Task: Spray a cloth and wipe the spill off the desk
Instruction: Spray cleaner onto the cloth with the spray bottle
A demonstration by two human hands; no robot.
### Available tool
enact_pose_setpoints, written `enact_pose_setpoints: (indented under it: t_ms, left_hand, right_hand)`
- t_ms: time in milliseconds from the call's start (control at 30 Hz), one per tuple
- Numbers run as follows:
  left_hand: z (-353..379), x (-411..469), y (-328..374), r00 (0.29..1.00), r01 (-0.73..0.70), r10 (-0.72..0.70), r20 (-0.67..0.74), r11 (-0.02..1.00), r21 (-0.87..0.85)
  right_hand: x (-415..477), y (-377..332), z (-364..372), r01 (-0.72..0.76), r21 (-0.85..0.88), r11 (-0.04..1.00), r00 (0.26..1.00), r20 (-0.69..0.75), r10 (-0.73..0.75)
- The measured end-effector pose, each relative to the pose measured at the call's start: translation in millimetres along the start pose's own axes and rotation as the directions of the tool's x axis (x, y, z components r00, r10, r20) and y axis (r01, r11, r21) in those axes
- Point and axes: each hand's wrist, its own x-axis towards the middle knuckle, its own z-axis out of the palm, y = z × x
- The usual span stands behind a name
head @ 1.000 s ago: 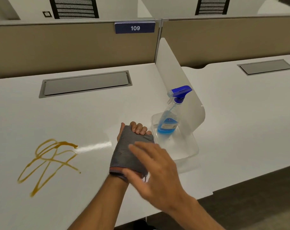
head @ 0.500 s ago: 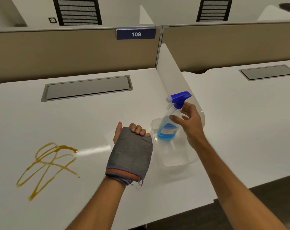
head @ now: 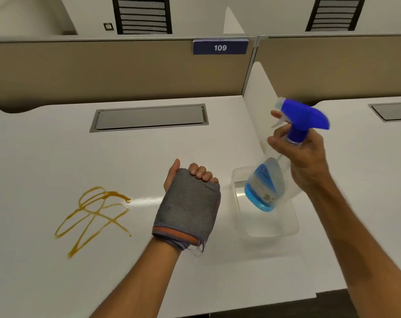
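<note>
Lifted out of the clear tub (head: 267, 228), the spray bottle (head: 269, 180) tilts, nozzle pointing left; right hand (head: 302, 154) clasps its neck. Left hand (head: 195, 174) grips the grey cloth (head: 188, 207), beside the amber spill (head: 96, 214).

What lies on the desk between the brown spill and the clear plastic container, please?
In the head view, the left hand, wrapped in the grey cloth, sits between the spill and the container; otherwise the desk there is bare.

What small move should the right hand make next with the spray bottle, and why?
Probably turn the spray bottle so its nozzle faces the cloth, then squeeze. The right hand holds it lifted above the clear tub, the left hand holds the cloth ready, and the spill is unwiped.
</note>
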Motion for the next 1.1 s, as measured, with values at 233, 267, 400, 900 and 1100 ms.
enact_pose_setpoints:
  t_ms: [233,267,400,900,1100]
  left_hand:
    - [6,3,15,0.999,-0.041,0.041,-0.003,0.996,-0.075]
    - [7,3,17,0.999,-0.043,0.043,-0.003,0.996,-0.077]
    - [3,1,27,0.998,-0.040,0.044,0.045,0.994,-0.098]
    - [0,2,37,0.981,-0.072,0.085,0.175,0.994,-0.079]
    - [1,2,35,0.971,-0.071,0.088,0.221,0.994,-0.085]
  right_hand:
    - [-41,-64,35,-0.141,-0.007,0.990,0.955,0.263,0.138]
    - [-53,-65,43,-0.166,-0.070,0.984,0.949,0.259,0.178]
    - [-98,-52,75,-0.296,-0.303,0.906,0.893,0.249,0.375]
    - [-141,-39,106,-0.472,-0.381,0.795,0.829,0.114,0.547]
    - [-136,-44,108,-0.465,-0.359,0.810,0.847,0.085,0.524]
